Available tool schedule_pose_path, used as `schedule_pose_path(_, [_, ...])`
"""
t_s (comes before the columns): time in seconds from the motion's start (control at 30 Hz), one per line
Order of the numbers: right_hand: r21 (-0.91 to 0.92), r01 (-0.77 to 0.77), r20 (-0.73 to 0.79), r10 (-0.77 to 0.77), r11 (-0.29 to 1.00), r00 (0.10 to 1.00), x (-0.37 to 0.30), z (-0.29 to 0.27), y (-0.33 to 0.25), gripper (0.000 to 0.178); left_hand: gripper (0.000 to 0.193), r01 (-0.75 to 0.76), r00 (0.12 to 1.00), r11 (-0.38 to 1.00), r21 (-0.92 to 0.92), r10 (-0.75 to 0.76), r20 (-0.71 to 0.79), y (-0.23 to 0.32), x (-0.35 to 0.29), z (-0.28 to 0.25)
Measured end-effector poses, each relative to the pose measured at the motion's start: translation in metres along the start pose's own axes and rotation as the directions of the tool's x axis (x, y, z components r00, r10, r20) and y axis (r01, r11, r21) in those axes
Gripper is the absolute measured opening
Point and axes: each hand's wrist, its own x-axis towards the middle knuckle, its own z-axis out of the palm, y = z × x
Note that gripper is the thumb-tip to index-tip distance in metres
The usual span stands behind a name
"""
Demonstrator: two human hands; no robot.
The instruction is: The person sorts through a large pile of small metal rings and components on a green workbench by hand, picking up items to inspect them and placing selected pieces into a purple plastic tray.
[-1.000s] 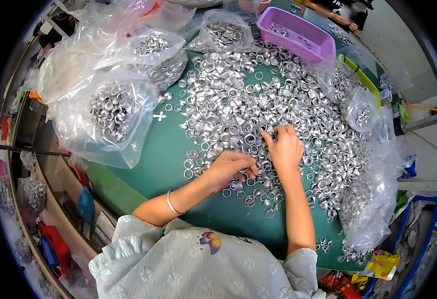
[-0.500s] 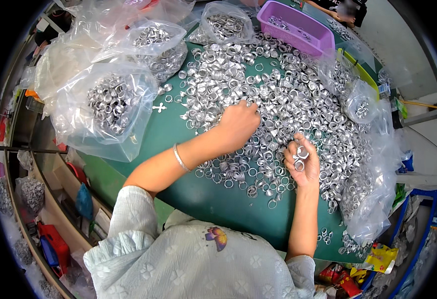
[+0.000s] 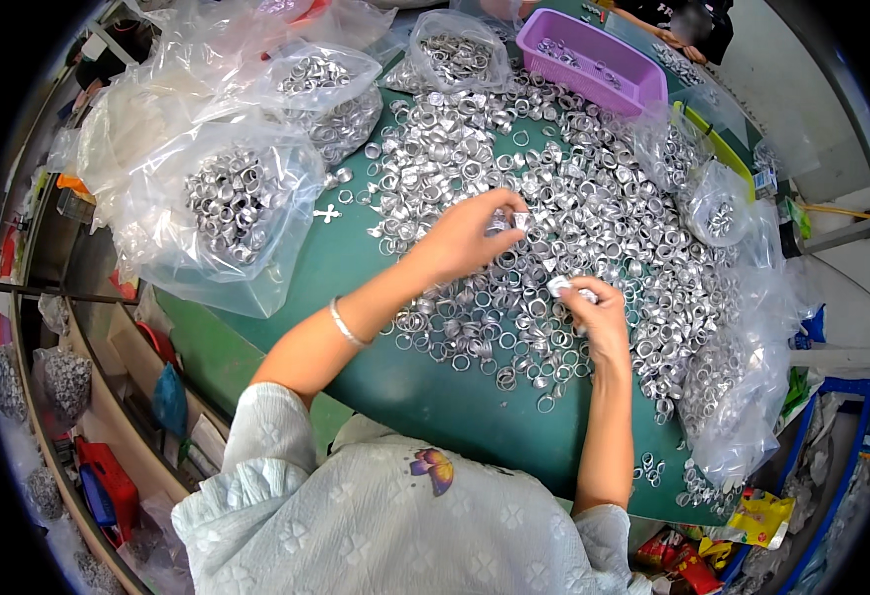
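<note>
A wide heap of silver-coloured rings (image 3: 594, 188) covers much of the green table (image 3: 395, 397). Over the middle of the heap is my left hand (image 3: 477, 232), a bracelet on its wrist, with a ring (image 3: 520, 220) pinched between thumb and fingers. To its right and nearer to me, my right hand (image 3: 599, 313) is closed on a ring (image 3: 558, 286) at its fingertips. Whether more rings lie in that palm is hidden. The two hands are apart, each just above the loose rings.
Clear plastic bags of rings (image 3: 227, 203) stand at the left. A purple basket (image 3: 594, 84) holds a few rings at the back, beside a yellow-green tray (image 3: 723, 149). Plastic bags (image 3: 743, 397) line the right edge. A co-worker's hand (image 3: 691, 52) shows at the far right.
My left hand has lifted from the heap with a ring. My right hand has turned from palm up to fingers pointing left, bringing a ring to its fingertips.
</note>
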Motion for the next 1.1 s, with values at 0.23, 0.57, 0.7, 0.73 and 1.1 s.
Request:
schedule_pose_path(0.23, [0.886,-0.276,0.328,-0.082,0.373,0.941,-0.01,-0.008,0.024,0.026,0.039,0.559,0.793,-0.205,-0.804,-0.15,0.59,0.0,-0.063,0.023])
schedule_pose_path(0.57, [-0.388,0.755,0.393,-0.647,0.528,0.654,-0.082,0.061,-0.003,0.032,0.04,0.501,0.731,-0.644,-0.578,-0.042,0.681,0.023,-0.124,0.065])
schedule_pose_path(0.7, [-0.458,0.846,0.523,-0.686,0.274,0.506,-0.087,0.066,-0.02,0.037,0.035,0.422,0.631,-0.492,-0.761,-0.444,0.637,0.033,-0.118,0.068])
schedule_pose_path(0.73, [-0.419,0.824,0.411,-0.73,0.38,0.546,-0.084,0.065,-0.02,0.034,0.032,0.411,0.674,-0.485,-0.772,-0.408,0.615,0.031,-0.119,0.071])
schedule_pose_path(1.1, [-0.679,0.65,0.179,-0.782,0.341,0.597,0.028,0.065,0.007,0.02,0.024,0.439,0.785,-0.329,-0.836,-0.312,0.535,0.019,-0.139,0.071])
